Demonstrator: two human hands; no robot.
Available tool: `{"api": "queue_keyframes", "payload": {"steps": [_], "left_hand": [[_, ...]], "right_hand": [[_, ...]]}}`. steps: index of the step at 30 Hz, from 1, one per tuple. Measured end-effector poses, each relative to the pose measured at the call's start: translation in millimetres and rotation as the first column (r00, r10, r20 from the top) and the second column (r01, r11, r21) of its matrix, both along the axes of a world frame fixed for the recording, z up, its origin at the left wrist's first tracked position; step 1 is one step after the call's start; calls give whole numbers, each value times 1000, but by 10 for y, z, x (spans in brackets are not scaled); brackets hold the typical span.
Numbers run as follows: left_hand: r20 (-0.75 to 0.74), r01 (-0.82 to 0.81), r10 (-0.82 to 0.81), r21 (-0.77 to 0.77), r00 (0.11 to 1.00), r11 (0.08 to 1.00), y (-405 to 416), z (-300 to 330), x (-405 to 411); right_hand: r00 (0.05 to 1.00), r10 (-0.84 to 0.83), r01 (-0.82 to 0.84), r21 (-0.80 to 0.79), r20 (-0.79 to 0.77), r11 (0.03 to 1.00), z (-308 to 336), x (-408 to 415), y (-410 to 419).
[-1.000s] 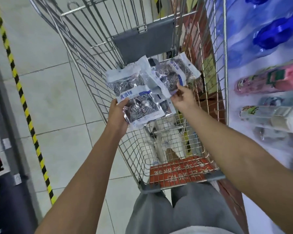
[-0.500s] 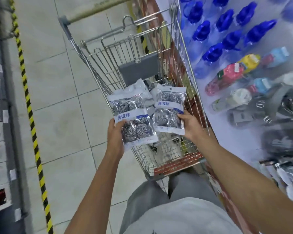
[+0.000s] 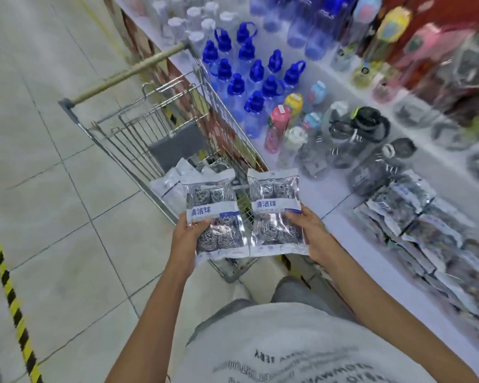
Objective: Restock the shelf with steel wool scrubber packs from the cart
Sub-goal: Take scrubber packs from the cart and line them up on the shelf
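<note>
Two packs (image 3: 215, 217), one per hand (image 3: 187, 236).

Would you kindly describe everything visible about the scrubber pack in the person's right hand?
The right-hand pack is a flat, clear plastic bag with white top and bottom edges and a white band printed with blue characters across its middle. Coiled silvery steel wool balls show through above and below the band. It is held upright, facing the camera, over the cart's near end. The right hand grips its right edge, thumb on the front. Its left edge meets the left-hand pack.
</note>
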State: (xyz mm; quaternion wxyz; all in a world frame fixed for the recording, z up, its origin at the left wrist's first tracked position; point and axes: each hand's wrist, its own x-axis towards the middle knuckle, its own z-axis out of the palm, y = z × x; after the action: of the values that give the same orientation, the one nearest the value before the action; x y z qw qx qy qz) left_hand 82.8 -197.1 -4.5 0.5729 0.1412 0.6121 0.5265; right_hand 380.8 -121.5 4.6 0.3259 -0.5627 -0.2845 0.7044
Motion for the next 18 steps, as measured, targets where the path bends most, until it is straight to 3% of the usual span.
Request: {"api": "queue_keyframes", "payload": {"steps": [3,8,11,13,18], "left_hand": [[-14,119,-119,32,993,992,15,30,265],[-52,342,-339,86,939,936,-16,146,891],[-129,492,-482,59,867,869,-151,188,1373],[-104,570,-563,53,820,820,-301,240,1739],[-63,648,-645,75,761,758,-820,243,2595]], "right_hand": [[993,-98,94,55,70,994,137,359,-335],[960,-281,280,71,13,957,265,1025,-972],[921,-386,388,25,-59,921,317,1489,-1439],[899,-435,437,17,-46,899,360,1787,-1788],[818,-576,575,27,10,817,340,2500,-2731]]}}
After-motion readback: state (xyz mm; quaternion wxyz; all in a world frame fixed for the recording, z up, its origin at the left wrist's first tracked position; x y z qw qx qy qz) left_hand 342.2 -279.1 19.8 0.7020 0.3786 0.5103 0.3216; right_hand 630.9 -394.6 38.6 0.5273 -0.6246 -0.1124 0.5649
